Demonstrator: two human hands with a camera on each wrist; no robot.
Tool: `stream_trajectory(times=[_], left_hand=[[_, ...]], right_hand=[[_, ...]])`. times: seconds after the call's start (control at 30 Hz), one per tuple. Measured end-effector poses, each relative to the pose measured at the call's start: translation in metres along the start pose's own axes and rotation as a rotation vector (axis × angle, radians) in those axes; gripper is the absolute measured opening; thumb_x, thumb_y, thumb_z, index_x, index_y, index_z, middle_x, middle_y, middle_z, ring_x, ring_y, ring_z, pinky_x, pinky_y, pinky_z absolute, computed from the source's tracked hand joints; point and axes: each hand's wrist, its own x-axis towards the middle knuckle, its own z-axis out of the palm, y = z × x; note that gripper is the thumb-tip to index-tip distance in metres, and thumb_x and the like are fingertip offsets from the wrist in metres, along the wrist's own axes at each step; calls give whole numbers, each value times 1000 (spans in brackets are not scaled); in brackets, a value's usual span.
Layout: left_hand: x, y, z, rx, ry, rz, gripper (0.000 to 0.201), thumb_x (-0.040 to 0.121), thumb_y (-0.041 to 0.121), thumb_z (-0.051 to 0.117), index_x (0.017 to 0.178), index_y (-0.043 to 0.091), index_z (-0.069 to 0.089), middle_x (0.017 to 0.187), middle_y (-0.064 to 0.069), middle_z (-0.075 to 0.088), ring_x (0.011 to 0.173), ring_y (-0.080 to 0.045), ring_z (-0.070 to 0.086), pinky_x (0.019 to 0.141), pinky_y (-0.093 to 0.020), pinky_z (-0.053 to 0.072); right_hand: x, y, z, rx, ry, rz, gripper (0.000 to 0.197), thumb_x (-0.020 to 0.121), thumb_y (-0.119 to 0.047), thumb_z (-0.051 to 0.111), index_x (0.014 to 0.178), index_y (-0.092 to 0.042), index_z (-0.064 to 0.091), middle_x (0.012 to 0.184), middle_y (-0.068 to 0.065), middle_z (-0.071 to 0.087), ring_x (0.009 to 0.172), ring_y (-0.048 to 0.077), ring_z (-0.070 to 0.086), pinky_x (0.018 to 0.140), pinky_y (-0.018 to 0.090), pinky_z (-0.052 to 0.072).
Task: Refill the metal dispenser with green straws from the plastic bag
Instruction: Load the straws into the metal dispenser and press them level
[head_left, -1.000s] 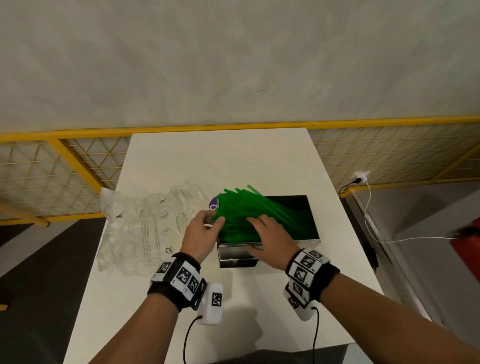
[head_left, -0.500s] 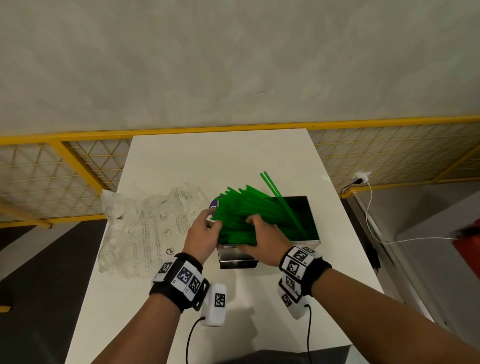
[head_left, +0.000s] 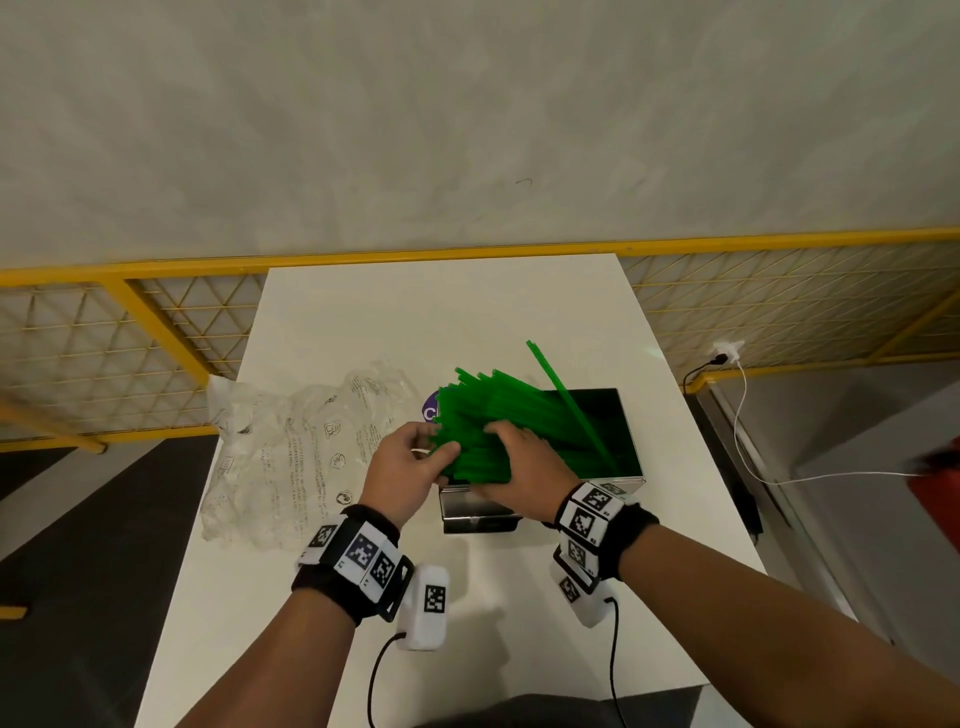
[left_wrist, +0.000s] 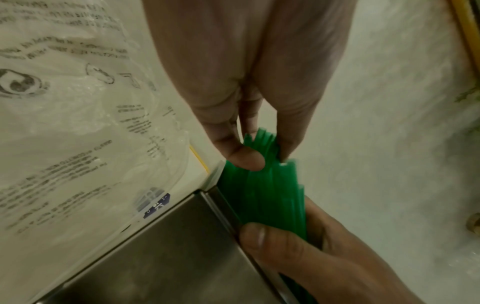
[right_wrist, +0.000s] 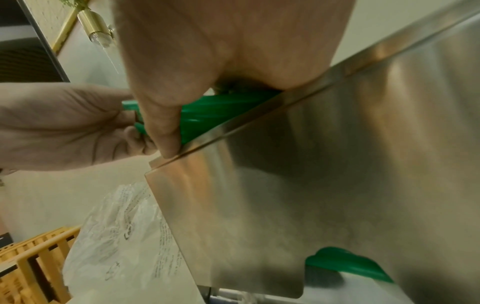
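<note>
A bundle of green straws (head_left: 498, 421) lies slanted across the open top of the metal dispenser (head_left: 618, 415), its left ends sticking out past the box's left rim. My left hand (head_left: 410, 462) pinches those ends between thumb and fingers (left_wrist: 246, 158). My right hand (head_left: 524, 473) grips the same bundle at the near rim, thumb (right_wrist: 161, 123) against the steel front (right_wrist: 324, 164). One straw (head_left: 566, 400) stands up at an angle out of the box. More green shows in the dispenser's front slot (right_wrist: 348, 265). The clear plastic bag (head_left: 291, 441) lies flat and crumpled to the left.
The white table (head_left: 441, 312) ends at a yellow mesh railing (head_left: 130, 338) at the back and left. A white cable and plug (head_left: 727, 358) hang off the right side, near a red object (head_left: 935, 483). Bare tabletop lies behind the dispenser.
Both hands have gathered the loose straws into a tighter bundle and lifted its left end. The right hand moved from flat on top to gripping it. One straw has tipped upright.
</note>
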Motion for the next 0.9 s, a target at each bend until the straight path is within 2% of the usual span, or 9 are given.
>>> stream_trajectory(times=[0.1,0.17,0.3,0.43,0.53,0.6,0.67,0.77,0.9], left_hand=[[0,7,1,-7,39,35,10,83,4,66,90,10,60,81,-13,60,61,-13,62,49,-19,53],[0,13,1,-4,41,65,11,83,5,67,86,13,61,78,-11,60,62,-15,61,48,-18,52],[0,23,-5,-48,40,88,8,83,2,67,83,10,64,70,-7,59,48,-7,57,44,-18,49],[-1,19,-9,-101,14,69,5,85,5,65,90,6,63,70,-7,56,46,-7,55,43,-21,49],[-6,9,-5,-26,68,70,14,90,19,60,103,15,59,85,-5,55,62,-14,58,52,-27,51],[-12,4,0,-25,108,103,30,92,33,56,119,23,51,106,-2,55,88,-15,61,71,-30,54],[-20,4,8,-82,112,137,45,91,34,55,133,25,42,120,7,50,106,-9,55,85,-22,49],[-22,6,16,-72,104,155,42,91,24,58,130,26,43,112,17,50,102,2,53,77,-5,45],[-8,7,14,-29,157,187,25,90,24,59,114,16,56,108,-1,61,99,-13,59,81,-22,50]], right_hand=[[4,-2,-3,3,11,-16,88,73,-45,72,144,-25,25,143,0,38,131,20,34,111,42,28],[8,-4,-5,-32,27,-26,89,71,-47,73,144,-25,27,139,1,38,129,21,32,110,43,28],[13,-5,-3,-10,62,-31,82,65,-46,78,134,-21,40,129,1,44,118,21,38,105,39,34],[14,-7,-3,112,20,6,66,66,-40,79,121,-24,46,113,0,62,105,17,58,93,39,48],[16,-10,-1,52,11,-7,62,68,-42,76,119,-25,45,110,1,64,101,20,60,90,40,50],[16,-12,1,-8,15,-21,62,71,-44,74,122,-24,43,113,3,62,104,24,58,92,41,48],[16,-14,2,-44,43,-40,62,74,-42,72,124,-21,42,116,6,61,106,27,57,92,41,46],[14,-20,-1,-96,53,-81,60,78,-39,69,127,-17,41,119,9,59,109,27,54,93,38,44],[15,-25,-2,-70,86,-90,64,78,-39,70,130,-16,40,121,8,58,110,27,55,93,38,44]])
